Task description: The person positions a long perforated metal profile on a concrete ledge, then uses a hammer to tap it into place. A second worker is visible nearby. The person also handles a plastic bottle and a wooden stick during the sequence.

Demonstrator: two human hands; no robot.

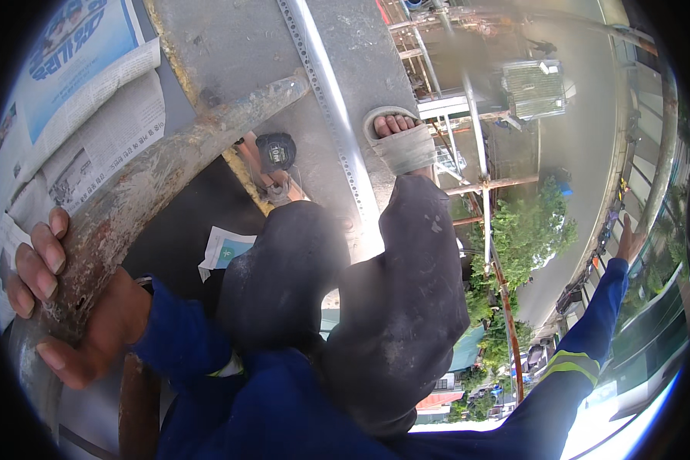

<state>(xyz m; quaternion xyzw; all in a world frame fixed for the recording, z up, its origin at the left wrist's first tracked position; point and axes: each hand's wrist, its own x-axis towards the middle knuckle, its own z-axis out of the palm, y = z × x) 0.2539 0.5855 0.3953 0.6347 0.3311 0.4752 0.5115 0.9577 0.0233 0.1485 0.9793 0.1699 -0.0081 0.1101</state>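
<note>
At far left, newspaper sheets [123, 126] lie beneath the left hand [107, 326], whose fingers [47, 249] are wrapped around a rusty, blotched metal pipe [161, 170] near its lower end. The pipe's long axis runs diagonally, from the lower left up to the right, above the newspaper's edge; its blunt upper end points toward a silver perforated metal strip [334, 107]. That strip runs lengthwise, leaning slightly rightward toward the knees. Between pipe and strip, near the pipe's upper part, sits a black tape measure [276, 151]. Right of the strip is a foot in a pale slipper [406, 152]. Further right, far below, are a tree [529, 230] and a grey road [598, 146]. At far right, the right hand [629, 241] reaches a long, curved, near-upright pole [662, 169]; whether its fingers close around it I cannot tell.
</note>
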